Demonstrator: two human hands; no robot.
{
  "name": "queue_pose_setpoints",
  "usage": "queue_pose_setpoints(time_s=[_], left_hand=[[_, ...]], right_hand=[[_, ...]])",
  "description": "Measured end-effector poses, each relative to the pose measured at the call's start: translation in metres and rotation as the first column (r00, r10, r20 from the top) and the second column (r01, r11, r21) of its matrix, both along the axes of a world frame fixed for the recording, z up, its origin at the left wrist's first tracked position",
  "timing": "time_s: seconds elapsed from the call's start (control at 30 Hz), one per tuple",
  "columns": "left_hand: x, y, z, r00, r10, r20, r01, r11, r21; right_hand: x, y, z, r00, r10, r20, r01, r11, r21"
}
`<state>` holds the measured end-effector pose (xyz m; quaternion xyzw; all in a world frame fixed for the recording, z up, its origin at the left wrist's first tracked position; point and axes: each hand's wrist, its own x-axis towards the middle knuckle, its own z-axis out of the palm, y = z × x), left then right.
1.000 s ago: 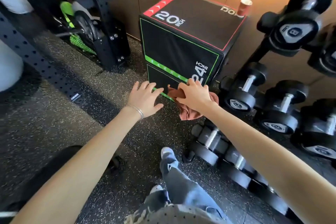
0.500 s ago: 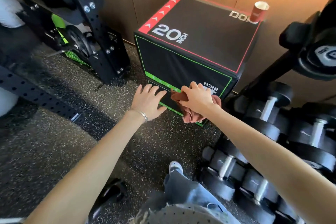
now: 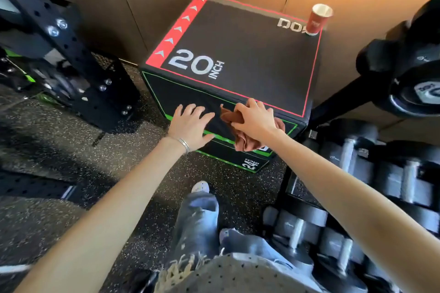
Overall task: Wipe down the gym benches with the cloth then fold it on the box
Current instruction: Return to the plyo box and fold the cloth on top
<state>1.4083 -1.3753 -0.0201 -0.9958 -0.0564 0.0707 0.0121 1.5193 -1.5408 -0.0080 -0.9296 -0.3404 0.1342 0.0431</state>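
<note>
Head view: box (image 3: 238, 54) on speckled floor (image 3: 59, 131), perhaps rubber

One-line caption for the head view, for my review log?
Right hand grips a bunched brown cloth near the black box top edge; left hand spread open; red cup on far corner.

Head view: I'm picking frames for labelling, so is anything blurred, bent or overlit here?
Head view: wide-angle bending curves the wall's top edge; the dumbbells at right are motion-smeared; the box print reads sharp; the cloth in the right hand is clear; bright light washes out the top right corner.
</note>
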Motion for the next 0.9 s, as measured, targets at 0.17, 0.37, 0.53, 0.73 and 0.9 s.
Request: queue_pose_setpoints(time_s=[0.17,0.37,0.53,0.73,0.9], left_hand=[[0.050,0.054,0.002,0.998,-0.062,0.004,0.062,0.998,0.003],[0.102,0.097,0.006,0.985,-0.170,-0.023,0.170,0.985,0.013],[0.129,0.109,0.004,0.974,-0.224,-0.027,0.224,0.974,-0.014],[0.161,0.119,-0.006,0.971,-0.234,-0.052,0.231,0.972,-0.051],[0.184,0.116,-0.016,0.969,-0.243,-0.049,0.239,0.969,-0.065]], right_hand=[[0.040,0.043,-0.002,0.995,-0.100,0.026,0.100,0.995,0.020],[0.082,0.082,0.000,0.971,-0.238,-0.005,0.238,0.971,0.029],[0.110,0.102,0.003,0.959,-0.283,-0.008,0.283,0.959,0.034],[0.148,0.119,-0.001,0.952,-0.306,0.030,0.305,0.952,0.039],[0.173,0.113,-0.019,0.960,-0.250,-0.130,0.250,0.968,-0.017]])
